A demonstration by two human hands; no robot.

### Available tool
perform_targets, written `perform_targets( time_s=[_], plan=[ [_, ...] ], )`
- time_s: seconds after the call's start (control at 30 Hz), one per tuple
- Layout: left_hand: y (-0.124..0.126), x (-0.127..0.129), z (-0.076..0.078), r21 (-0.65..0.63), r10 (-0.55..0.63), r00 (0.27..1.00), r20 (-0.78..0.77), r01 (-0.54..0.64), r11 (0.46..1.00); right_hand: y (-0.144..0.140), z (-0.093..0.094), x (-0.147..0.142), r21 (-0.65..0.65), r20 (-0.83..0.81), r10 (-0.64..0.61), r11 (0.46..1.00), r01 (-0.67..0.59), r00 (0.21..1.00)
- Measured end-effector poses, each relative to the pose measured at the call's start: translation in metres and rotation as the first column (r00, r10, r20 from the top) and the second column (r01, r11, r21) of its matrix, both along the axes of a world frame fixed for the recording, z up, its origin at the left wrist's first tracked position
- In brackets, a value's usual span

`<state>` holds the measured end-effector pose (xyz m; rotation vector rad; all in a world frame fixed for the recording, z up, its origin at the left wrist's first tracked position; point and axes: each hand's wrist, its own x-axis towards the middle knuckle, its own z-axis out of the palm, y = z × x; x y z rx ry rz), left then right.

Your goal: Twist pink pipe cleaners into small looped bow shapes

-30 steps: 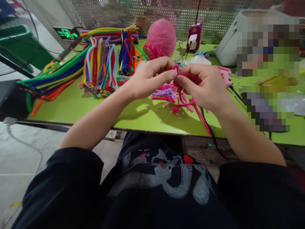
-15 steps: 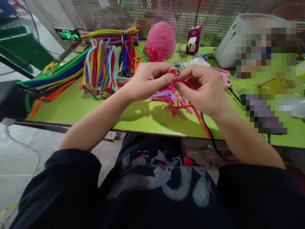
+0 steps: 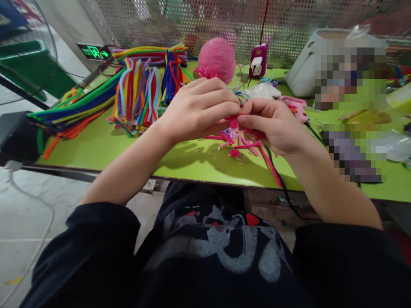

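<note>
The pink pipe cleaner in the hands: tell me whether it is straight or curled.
Curled at the end. The pink pipe cleaner shows a small coil between the left hand and right hand, both pinching it; the rest is hidden.

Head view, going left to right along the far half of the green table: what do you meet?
Long green, blue and orange pipe cleaners → bent multicoloured pipe-cleaner bundle → pink yarn ball → magenta charger plug → grey bag.
</note>
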<state>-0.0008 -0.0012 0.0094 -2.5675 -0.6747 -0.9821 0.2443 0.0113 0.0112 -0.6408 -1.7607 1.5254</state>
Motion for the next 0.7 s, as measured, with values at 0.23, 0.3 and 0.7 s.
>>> perform_targets(
  time_s=[0.23,0.3,0.7],
  plan=[
    [0.000,0.008,-0.007,-0.161,0.052,0.989,0.137,-0.030,0.987,-0.005,0.002,-0.001,0.260,0.002,-0.125,0.958,0.121,0.992],
    [-0.003,0.014,-0.007,-0.218,0.059,0.963,0.262,0.000,0.976,-0.008,0.001,-0.003,0.358,-0.035,-0.187,0.915,0.187,0.982],
    [-0.008,0.019,0.010,-0.878,0.279,0.847,0.453,0.368,0.307,-0.009,-0.001,0.002,0.841,-0.041,-0.362,0.491,0.228,0.931]
  ],
)
